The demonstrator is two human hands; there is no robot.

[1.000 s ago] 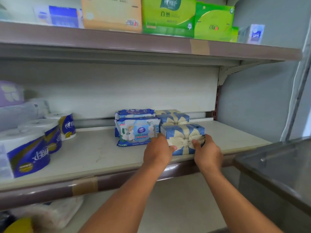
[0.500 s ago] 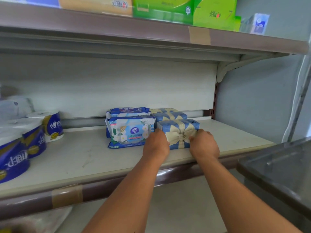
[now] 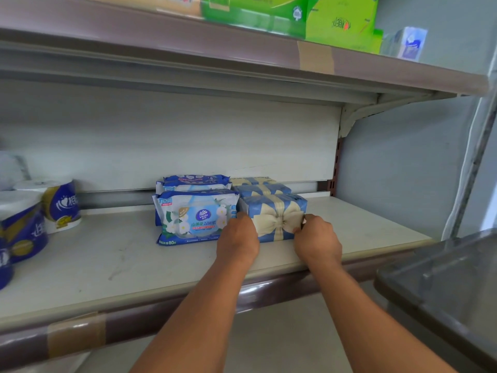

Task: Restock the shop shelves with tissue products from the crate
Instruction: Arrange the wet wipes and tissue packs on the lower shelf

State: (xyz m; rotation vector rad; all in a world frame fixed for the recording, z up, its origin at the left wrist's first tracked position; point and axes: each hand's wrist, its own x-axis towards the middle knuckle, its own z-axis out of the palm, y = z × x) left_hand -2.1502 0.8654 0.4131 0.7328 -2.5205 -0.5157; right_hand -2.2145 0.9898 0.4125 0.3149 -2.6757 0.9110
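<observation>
- Fingers point(image 3: 302, 224) of the right hand point(image 3: 317, 242) are curled against the right end of the front bow-print tissue pack point(image 3: 277, 215); those of the left hand point(image 3: 238, 242) are hidden behind its knuckles at the pack's left end, so their exact closure cannot be told. The pack is judged to be clasped from both ends rather than released.
- The two-sided hold is judged to serve alignment: with both ends squeezed, the pack can be slid squarely without twisting.
- The pack is seated on the middle shelf point(image 3: 107, 265), directly in front of two like packs point(image 3: 262, 188), so that a single front-to-back file is formed.
- Its left side is set just beside the wet-wipe pack point(image 3: 193, 219), apparently touching, which keeps the rows tight and leaves the shelf to the right free for further stock.
- A second wet-wipe pack point(image 3: 195, 181) is stood behind the first, so like goods are kept in one column.
- Toilet rolls point(image 3: 63, 205) are grouped well apart at the left end; green tissue boxes point(image 3: 341, 20) are kept on the upper shelf point(image 3: 161, 36).
- The grey crate point(image 3: 443, 286) is positioned at lower right, near the shelf, presumably for a short reach; its contents cannot be seen.
- The placing step is judged almost complete.
</observation>
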